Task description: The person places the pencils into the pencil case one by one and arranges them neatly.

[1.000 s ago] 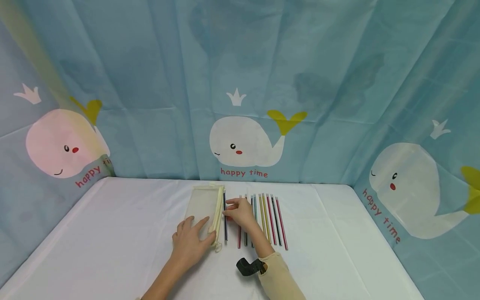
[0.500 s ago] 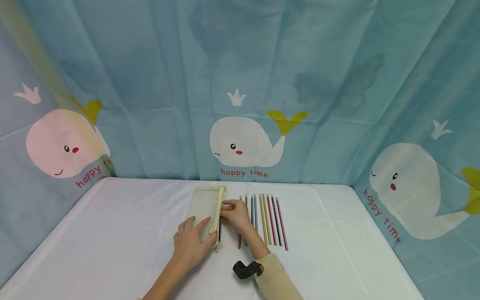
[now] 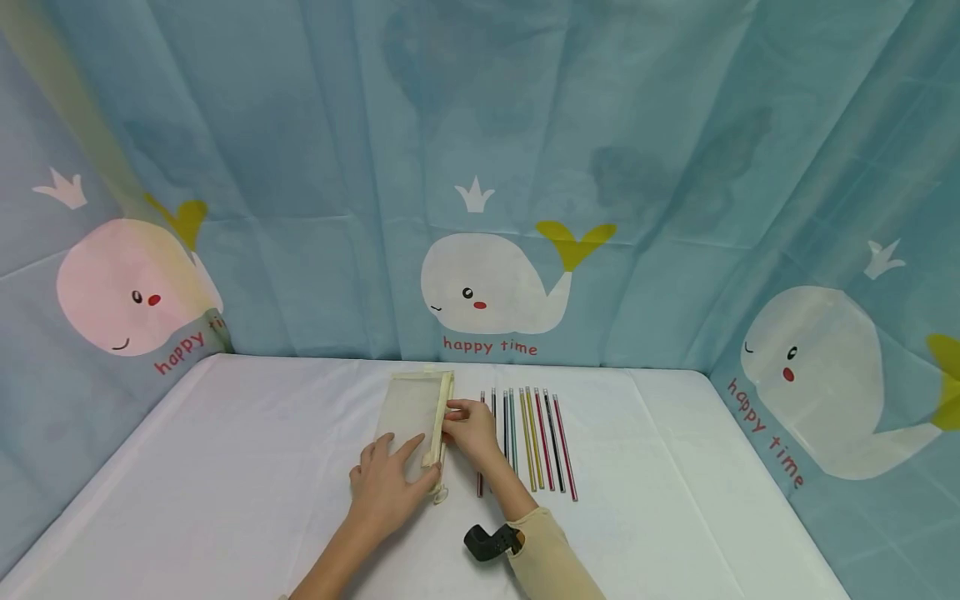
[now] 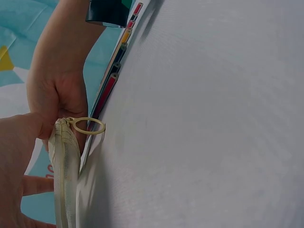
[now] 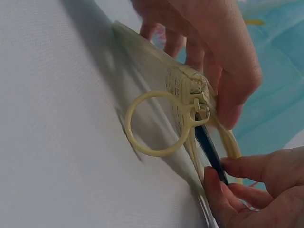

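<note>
A pale yellow zip pencil pouch (image 3: 408, 402) with a see-through face lies left of centre on the white table. My left hand (image 3: 386, 493) presses on it, fingers spread and thumb at the zipper edge. At the pouch's right side, my right hand (image 3: 472, 432) pinches a dark blue pencil (image 5: 209, 149) between thumb and fingers. In the right wrist view the pencil lies within the unzipped opening, its near end just past the zipper corner. A cream ring pull (image 5: 159, 153) hangs from that corner. The pencil's far part is hidden by the pouch and fingers.
Several pencils lie side by side right of the pouch, among them a yellow pencil (image 3: 528, 437) and a red pencil (image 3: 566, 450). My right forearm passes over some of them. A black wrist device (image 3: 489, 543) sits at the right cuff. A whale-print curtain (image 3: 322, 250) stands behind the table.
The right hand has moved slightly left with the dark blue pencil, from beside the pouch into its zipper opening. The left hand stays on the pouch, which has shifted a little right.
</note>
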The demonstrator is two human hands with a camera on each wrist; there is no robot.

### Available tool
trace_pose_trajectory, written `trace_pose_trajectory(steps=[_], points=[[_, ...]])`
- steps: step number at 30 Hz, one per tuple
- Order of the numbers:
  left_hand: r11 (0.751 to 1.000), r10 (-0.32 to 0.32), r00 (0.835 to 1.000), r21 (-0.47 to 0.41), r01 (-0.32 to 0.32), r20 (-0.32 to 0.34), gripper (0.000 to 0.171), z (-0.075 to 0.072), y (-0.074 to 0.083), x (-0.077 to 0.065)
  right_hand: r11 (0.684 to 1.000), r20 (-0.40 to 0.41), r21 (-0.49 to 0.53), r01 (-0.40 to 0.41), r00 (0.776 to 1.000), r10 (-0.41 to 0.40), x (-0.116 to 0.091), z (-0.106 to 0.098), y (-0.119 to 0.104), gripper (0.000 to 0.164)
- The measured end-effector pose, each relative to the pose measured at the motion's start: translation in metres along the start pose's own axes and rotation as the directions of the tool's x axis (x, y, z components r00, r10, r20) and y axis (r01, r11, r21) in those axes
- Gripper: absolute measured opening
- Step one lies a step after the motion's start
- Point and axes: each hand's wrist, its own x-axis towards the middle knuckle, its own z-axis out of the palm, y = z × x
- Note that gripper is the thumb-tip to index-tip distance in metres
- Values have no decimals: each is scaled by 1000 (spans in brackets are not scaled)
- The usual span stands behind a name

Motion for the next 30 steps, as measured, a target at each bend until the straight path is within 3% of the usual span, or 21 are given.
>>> trace_pose_trajectory(steps=[9, 30], points=[[1000, -12, 1000, 17, 12, -6, 62, 2, 3, 2, 1000, 8, -7, 7, 1000, -7, 1, -2, 2, 35], [1000, 10, 999, 19, -10, -34, 55, 2, 1, 1, 997, 3, -53, 53, 999, -53, -4, -28, -7, 37]])
